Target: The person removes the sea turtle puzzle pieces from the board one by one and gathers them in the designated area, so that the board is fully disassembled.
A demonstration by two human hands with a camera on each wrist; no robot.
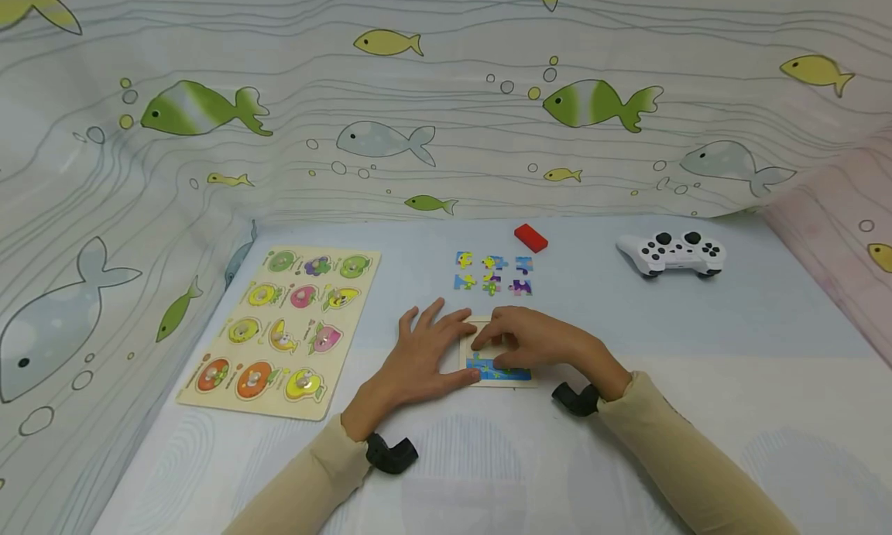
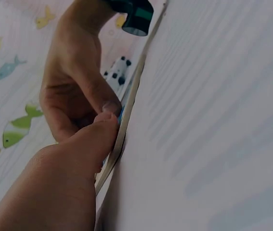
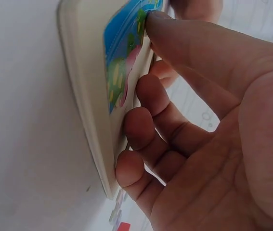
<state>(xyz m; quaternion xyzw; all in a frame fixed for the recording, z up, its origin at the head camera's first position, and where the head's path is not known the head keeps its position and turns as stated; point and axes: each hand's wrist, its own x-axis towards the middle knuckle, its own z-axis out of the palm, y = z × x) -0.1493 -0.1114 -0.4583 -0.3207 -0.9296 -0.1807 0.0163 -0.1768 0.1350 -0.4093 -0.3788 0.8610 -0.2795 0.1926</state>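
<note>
A small wooden puzzle tray (image 1: pixel 516 384) lies on the table, with joined blue pieces (image 1: pixel 514 373) along its near side. My left hand (image 1: pixel 420 357) rests at the tray's left side with fingers spread, its thumb on the near left corner. Over the tray, my right hand (image 1: pixel 535 338) bends its fingers downward. In the right wrist view, the right thumb (image 3: pixel 175 36) touches the blue picture pieces (image 3: pixel 119 72), and the other fingertips rest at the tray surface. No piece shows between the right fingertips. Several loose jigsaw pieces (image 1: pixel 523 287) lie in rows just beyond the tray.
A wooden fruit peg board (image 1: pixel 334 368) lies on the left. Behind the loose pieces is a red block (image 1: pixel 531 238). A white game controller (image 1: pixel 672 255) sits at the back right. Fish-printed cloth (image 1: pixel 293 78) rises behind the table and at both sides.
</note>
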